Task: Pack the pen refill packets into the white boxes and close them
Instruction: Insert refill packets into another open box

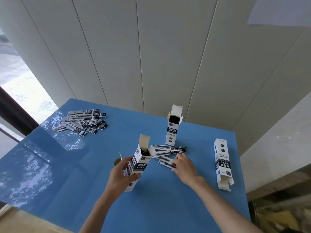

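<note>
On the blue bench [159, 207], a fanned pile of pen refill packets [82, 122] lies at about ten o'clock, near the far left corner. Glare from the window mottles the bench surface just below and left of that pile.

Toward the centre, the left hand [122, 175] grips a white box [137, 165] around its lower half, fingers and thumb curled round its sides. This box stands tilted, its top flaps open, with dark contents showing inside the mouth. A small round hole in the bench [117, 161] sits just left of the hand, at about nine o'clock from the box.

Just right of the held box, at its three o'clock, a few loose packets [168, 149] lie spread on the bench, one end touching the box's open flap. The right hand [184, 167] rests on the nearest packets, fingers bent down over their ends; whether it pinches one or only presses on them I cannot tell.

At twelve o'clock from those packets a second box [172, 130] stands upright, flaps open, filled with dark refill ends.

Far right, at about three o'clock on the bench, a third box [222, 162] lies on its side, well apart from the hands, its open end facing the near edge.
</note>
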`<move>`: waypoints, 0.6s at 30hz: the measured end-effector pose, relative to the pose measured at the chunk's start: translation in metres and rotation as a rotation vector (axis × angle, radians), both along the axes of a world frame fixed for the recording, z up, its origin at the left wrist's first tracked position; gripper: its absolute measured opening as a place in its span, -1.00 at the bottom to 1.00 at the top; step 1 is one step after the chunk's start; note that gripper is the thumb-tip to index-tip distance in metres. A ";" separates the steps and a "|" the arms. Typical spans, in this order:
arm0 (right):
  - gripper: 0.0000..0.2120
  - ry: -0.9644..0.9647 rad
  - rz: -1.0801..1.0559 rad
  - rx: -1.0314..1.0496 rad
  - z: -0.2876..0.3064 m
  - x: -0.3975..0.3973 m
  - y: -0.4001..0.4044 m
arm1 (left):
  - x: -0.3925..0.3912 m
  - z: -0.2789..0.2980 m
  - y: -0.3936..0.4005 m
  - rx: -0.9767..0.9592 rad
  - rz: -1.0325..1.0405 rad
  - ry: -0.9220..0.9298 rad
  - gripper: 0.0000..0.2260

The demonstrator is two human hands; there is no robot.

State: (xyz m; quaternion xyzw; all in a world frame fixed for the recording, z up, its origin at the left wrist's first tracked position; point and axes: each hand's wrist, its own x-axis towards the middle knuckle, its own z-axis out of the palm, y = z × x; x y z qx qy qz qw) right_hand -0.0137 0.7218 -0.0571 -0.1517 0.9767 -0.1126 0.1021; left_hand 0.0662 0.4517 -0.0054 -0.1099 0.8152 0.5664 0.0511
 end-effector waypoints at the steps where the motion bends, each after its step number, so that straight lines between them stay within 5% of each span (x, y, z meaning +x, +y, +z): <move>1: -0.84 0.006 -0.002 -0.010 0.001 0.000 0.001 | 0.001 0.001 0.001 -0.002 0.000 0.002 -0.48; 9: -0.72 -0.068 -0.017 0.017 0.009 0.006 -0.002 | 0.005 0.005 0.005 -0.006 -0.006 0.011 -0.43; 13: -0.92 -0.072 0.011 0.100 0.014 0.015 -0.009 | 0.007 0.006 0.006 0.002 -0.009 -0.004 -0.48; 18: -0.65 -0.140 0.023 0.026 0.024 0.025 -0.012 | 0.009 0.006 0.007 -0.002 -0.013 -0.019 -0.48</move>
